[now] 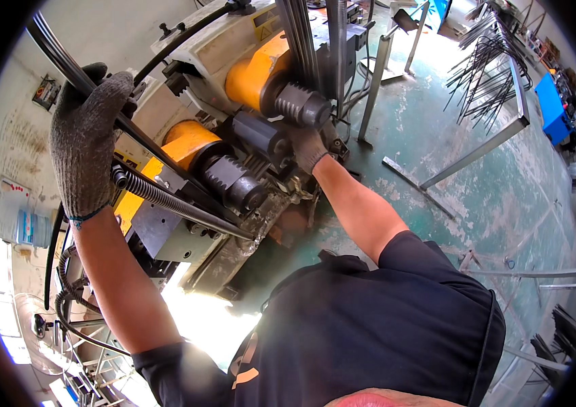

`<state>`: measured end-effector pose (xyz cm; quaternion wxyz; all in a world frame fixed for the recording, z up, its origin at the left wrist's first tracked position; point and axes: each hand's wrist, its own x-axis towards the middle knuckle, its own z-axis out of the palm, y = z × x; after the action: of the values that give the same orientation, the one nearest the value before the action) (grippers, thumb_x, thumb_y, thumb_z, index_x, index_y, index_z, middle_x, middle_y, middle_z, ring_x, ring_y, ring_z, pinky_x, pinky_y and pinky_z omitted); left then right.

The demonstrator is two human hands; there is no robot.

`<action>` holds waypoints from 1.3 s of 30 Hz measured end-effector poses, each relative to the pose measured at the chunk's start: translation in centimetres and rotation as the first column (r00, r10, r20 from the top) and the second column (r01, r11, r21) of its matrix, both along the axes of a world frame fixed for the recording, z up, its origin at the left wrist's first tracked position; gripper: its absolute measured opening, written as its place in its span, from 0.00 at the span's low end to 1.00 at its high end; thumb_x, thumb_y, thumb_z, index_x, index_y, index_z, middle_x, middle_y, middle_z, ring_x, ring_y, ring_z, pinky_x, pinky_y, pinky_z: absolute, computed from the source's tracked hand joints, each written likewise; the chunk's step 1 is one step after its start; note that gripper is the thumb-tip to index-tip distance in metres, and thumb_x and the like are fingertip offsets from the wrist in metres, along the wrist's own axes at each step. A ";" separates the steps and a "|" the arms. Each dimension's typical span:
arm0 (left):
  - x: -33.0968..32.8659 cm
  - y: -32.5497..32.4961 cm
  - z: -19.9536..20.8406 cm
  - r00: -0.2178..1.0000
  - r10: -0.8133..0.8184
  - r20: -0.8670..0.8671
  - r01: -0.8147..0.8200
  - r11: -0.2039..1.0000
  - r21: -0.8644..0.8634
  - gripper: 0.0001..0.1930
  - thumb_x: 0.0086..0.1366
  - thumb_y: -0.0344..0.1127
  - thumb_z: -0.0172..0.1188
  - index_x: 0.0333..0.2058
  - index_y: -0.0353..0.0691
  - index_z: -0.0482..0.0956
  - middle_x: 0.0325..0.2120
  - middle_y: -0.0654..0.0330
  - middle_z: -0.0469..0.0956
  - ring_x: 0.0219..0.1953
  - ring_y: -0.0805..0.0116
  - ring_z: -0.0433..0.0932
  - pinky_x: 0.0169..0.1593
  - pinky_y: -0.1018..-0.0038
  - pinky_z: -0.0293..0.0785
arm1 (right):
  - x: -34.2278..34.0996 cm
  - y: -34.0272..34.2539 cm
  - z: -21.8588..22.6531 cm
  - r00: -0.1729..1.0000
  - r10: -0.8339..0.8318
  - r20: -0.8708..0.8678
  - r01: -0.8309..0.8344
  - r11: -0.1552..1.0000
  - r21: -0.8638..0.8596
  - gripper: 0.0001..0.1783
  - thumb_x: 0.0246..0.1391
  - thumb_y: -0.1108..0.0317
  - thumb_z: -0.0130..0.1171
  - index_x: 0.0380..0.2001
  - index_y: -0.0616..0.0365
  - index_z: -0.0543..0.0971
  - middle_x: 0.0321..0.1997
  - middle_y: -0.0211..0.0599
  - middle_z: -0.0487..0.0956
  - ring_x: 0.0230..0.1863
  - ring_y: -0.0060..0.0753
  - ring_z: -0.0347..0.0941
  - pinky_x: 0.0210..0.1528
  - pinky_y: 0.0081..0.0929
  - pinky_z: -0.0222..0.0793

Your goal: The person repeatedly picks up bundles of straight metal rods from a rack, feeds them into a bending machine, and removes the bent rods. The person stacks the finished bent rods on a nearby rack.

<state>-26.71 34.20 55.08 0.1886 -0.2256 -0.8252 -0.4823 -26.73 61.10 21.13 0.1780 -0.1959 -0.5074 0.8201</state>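
Note:
A thick grey knit glove covers my left hand point(89, 139), raised at the left and closed around several long dark metal rods point(140, 138). The rods slant from the upper left down toward the machine's lower roller. My right hand point(307, 144), also gloved, reaches in beside a dark cylindrical part point(261, 136) in the middle of the machine; its fingers are hidden. Two orange housings point(247, 83) carry dark grooved rollers point(303, 105), one above and one below that part. A spring-like coiled tube point(159, 197) runs beneath the rods.
Upright metal bars point(298, 41) rise behind the upper roller. On the right, a steel frame point(478, 157) stands on the worn green floor point(437, 224), with a pile of thin dark rods point(488, 74) by it. A blue cabinet point(551, 108) stands farther right. Black hoses point(70, 271) hang at lower left.

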 end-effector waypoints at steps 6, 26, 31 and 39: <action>-0.3 -0.2 -0.1 1.000 -0.026 0.005 0.026 1.000 0.008 0.34 0.59 0.51 0.74 0.55 0.28 0.80 0.34 0.55 0.86 0.40 0.67 0.85 0.48 0.73 0.78 | -0.2 -0.1 -0.3 1.000 -0.007 0.005 0.007 1.000 -0.013 0.26 0.55 0.61 0.75 0.53 0.64 0.83 0.49 0.37 0.85 0.46 0.26 0.79 0.50 0.28 0.75; -1.6 -0.8 2.6 0.980 0.052 -0.191 -0.067 0.995 -0.073 0.32 0.65 0.59 0.68 0.56 0.39 0.85 0.45 0.51 0.88 0.51 0.59 0.87 0.67 0.61 0.73 | 0.7 -0.6 1.0 0.999 -0.004 0.033 0.003 1.000 0.021 0.21 0.56 0.59 0.74 0.46 0.64 0.86 0.40 0.36 0.85 0.40 0.27 0.79 0.43 0.29 0.74; -1.1 -0.2 1.8 0.968 0.096 -0.233 -0.114 0.992 -0.063 0.32 0.64 0.59 0.69 0.57 0.40 0.84 0.43 0.52 0.88 0.48 0.61 0.87 0.65 0.61 0.74 | 0.4 -0.2 0.3 0.998 0.022 0.052 -0.025 0.999 0.045 0.20 0.57 0.59 0.73 0.45 0.64 0.86 0.40 0.37 0.85 0.41 0.26 0.79 0.46 0.29 0.73; -0.7 -1.8 1.9 0.978 0.077 -0.192 -0.094 0.992 -0.080 0.30 0.68 0.57 0.65 0.56 0.38 0.84 0.40 0.52 0.88 0.45 0.61 0.88 0.61 0.64 0.78 | 0.0 -0.6 -0.1 0.999 -0.035 0.038 0.029 0.989 0.147 0.20 0.59 0.59 0.71 0.47 0.65 0.86 0.43 0.41 0.87 0.43 0.28 0.81 0.46 0.32 0.73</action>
<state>-27.45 32.38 56.99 0.2761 -0.2425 -0.8331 -0.4133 -26.77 60.54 21.05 0.1948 -0.2070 -0.5663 0.7736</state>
